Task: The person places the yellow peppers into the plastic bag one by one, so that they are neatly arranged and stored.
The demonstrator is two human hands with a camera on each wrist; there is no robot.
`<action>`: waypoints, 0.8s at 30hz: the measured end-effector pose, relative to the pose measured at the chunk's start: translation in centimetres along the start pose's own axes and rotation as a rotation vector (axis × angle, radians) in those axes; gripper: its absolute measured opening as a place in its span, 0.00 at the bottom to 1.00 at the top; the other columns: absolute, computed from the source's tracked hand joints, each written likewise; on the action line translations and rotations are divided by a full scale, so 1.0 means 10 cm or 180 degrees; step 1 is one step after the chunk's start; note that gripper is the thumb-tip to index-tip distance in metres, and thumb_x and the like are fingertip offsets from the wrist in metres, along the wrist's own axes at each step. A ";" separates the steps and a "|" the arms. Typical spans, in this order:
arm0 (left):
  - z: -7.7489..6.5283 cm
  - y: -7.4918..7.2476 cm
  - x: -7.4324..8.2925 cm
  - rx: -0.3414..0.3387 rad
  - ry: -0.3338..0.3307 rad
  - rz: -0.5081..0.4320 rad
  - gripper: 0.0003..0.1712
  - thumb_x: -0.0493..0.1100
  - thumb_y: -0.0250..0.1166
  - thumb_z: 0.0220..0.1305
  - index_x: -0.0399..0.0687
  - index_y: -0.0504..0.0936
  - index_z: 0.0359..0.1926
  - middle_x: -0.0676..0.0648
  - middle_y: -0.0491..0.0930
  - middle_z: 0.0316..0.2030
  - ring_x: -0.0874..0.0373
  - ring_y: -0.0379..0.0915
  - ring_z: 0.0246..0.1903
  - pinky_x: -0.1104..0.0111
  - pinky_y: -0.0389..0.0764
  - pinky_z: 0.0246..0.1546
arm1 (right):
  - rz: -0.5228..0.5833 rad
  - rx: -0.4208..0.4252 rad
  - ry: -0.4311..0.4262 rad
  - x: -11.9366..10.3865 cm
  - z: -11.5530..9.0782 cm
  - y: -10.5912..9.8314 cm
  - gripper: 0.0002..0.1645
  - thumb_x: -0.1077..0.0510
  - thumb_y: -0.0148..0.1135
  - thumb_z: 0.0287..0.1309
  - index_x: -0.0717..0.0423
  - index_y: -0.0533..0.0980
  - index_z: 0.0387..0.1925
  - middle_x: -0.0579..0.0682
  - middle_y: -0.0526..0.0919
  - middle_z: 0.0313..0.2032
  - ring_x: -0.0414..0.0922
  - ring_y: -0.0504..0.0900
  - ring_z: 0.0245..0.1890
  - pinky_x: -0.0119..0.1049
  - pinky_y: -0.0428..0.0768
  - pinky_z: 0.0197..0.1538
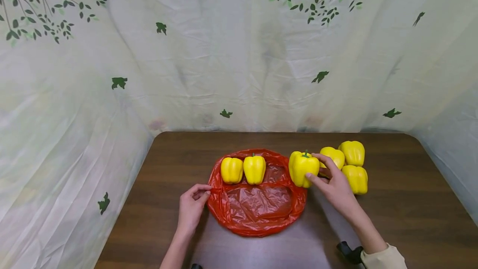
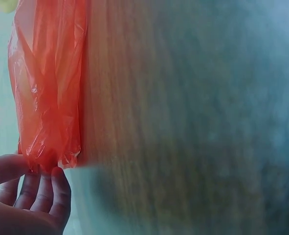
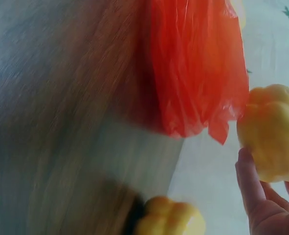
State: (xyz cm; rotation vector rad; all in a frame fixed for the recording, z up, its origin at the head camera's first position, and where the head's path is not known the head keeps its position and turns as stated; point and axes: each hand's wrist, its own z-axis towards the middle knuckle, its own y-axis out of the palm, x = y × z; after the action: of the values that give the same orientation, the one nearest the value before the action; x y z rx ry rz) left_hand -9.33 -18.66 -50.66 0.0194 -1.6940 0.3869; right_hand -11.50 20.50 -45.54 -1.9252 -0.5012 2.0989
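Note:
A red plastic bag lies spread on the table with its mouth wide and its rim rolled into a ring. Two yellow bell peppers sit side by side in its far left part. My left hand pinches the bag's left rim between thumb and fingers; the left wrist view shows the red film gathered at the fingertips. With my right hand I grip another yellow bell pepper, its green stem up, at the bag's right rim. In the right wrist view this pepper is raised beside the bag.
Right of the bag, several more yellow bell peppers stand grouped on the brown wooden table. A pale curtain with printed leaves hangs behind the table's far edge.

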 end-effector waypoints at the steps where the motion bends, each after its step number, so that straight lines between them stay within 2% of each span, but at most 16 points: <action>1: 0.00 0.00 -0.01 -0.0002 -0.0002 0.0008 0.08 0.31 0.64 0.64 0.39 0.86 0.43 0.40 0.82 0.39 0.52 0.74 0.31 0.68 0.80 0.31 | -0.0013 0.0001 0.0003 0.00 0.01 0.02 0.39 0.45 0.66 0.61 0.50 0.62 0.69 0.56 0.71 0.60 0.56 0.77 0.54 0.32 0.80 0.48; 3: 0.00 0.01 -0.02 0.0005 -0.0004 0.0032 0.08 0.31 0.64 0.64 0.41 0.86 0.42 0.41 0.82 0.39 0.52 0.74 0.30 0.67 0.80 0.30 | 0.0018 -0.0016 -0.0010 -0.02 0.02 0.05 0.39 0.44 0.67 0.61 0.48 0.62 0.69 0.55 0.71 0.60 0.55 0.77 0.53 0.31 0.80 0.47; 5: -0.04 0.01 0.08 -0.0018 -0.0007 0.0041 0.08 0.30 0.63 0.64 0.38 0.85 0.43 0.40 0.82 0.40 0.51 0.74 0.30 0.67 0.81 0.31 | 0.0129 -0.0067 -0.0020 -0.03 0.03 0.10 0.39 0.46 0.67 0.61 0.47 0.62 0.69 0.56 0.71 0.61 0.55 0.78 0.52 0.32 0.80 0.48; 10: -0.05 0.00 0.12 -0.0136 -0.0021 0.0031 0.09 0.29 0.62 0.64 0.35 0.84 0.44 0.39 0.81 0.39 0.52 0.72 0.29 0.69 0.77 0.26 | 0.0331 -0.0233 -0.0111 -0.04 0.04 0.22 0.38 0.51 0.67 0.61 0.48 0.62 0.69 0.59 0.69 0.63 0.57 0.77 0.55 0.40 0.80 0.50; 13: -0.01 0.01 0.00 -0.0165 0.0032 0.0043 0.09 0.30 0.63 0.64 0.37 0.85 0.44 0.40 0.81 0.39 0.53 0.71 0.27 0.70 0.74 0.23 | 0.0206 -0.0256 -0.0181 -0.04 0.07 0.27 0.37 0.48 0.68 0.60 0.47 0.64 0.67 0.57 0.70 0.62 0.57 0.75 0.58 0.42 0.79 0.52; 18: -0.01 0.00 -0.01 -0.0122 0.0077 0.0053 0.09 0.29 0.63 0.63 0.39 0.86 0.43 0.40 0.81 0.40 0.54 0.72 0.29 0.70 0.76 0.25 | -0.0020 -0.0279 -0.0238 -0.05 0.14 0.35 0.37 0.46 0.68 0.59 0.47 0.65 0.67 0.57 0.72 0.61 0.56 0.75 0.58 0.48 0.78 0.53; 24: 0.01 -0.02 -0.01 -0.0107 0.0146 0.0114 0.11 0.26 0.61 0.64 0.39 0.86 0.42 0.39 0.82 0.39 0.53 0.72 0.28 0.70 0.75 0.24 | -0.0297 -0.0371 -0.0185 -0.10 0.23 0.42 0.37 0.45 0.69 0.59 0.48 0.66 0.66 0.55 0.74 0.59 0.53 0.77 0.54 0.48 0.80 0.50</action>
State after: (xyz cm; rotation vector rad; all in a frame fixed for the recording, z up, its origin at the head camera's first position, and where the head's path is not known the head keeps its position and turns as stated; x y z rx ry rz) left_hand -9.38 -18.86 -50.71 -0.0443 -1.6572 0.3830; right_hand -13.44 16.06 -46.24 -1.8669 -0.7263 2.1144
